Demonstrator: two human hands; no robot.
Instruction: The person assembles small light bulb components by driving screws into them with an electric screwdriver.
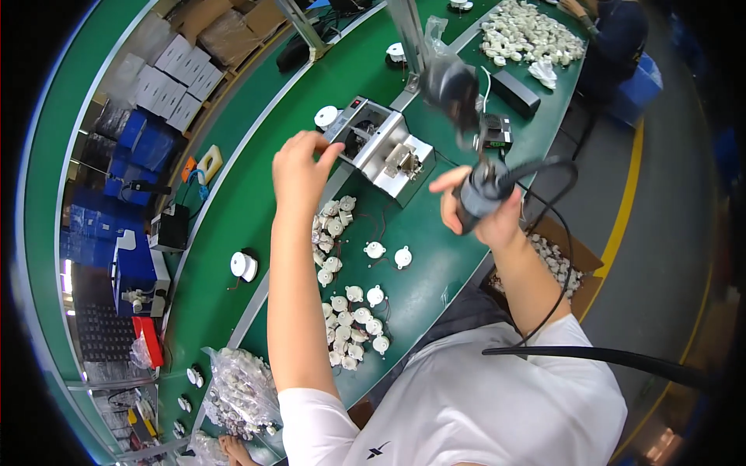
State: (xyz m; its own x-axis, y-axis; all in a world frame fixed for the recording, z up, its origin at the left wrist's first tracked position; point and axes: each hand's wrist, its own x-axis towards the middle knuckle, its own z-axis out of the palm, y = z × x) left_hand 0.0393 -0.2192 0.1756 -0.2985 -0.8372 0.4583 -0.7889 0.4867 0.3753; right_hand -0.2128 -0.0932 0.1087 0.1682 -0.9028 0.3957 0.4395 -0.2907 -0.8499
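My left hand (301, 172) is at the left side of a small silver bench machine (395, 159), its fingers bent and thumb tip close to the machine's edge. Whatever those fingers pinch, if anything, is hidden. My right hand (501, 225) grips a dark grey cylindrical corded tool (480, 196) in the air, to the right of the machine. Its upper end meets a hook-like piece below a blurred black hanging device (451, 89). Round white buzzer-like parts with thin wires (342, 330) lie in groups on the green bench, and two (374, 250) sit apart nearer the machine.
A large heap of white parts (528, 35) covers the far right bench, near another person (618, 39). A black box (515, 93) and a small power unit (497, 130) stand behind my right hand. White spools (243, 266) rest on the green belt. An open carton (556, 264) holds more parts.
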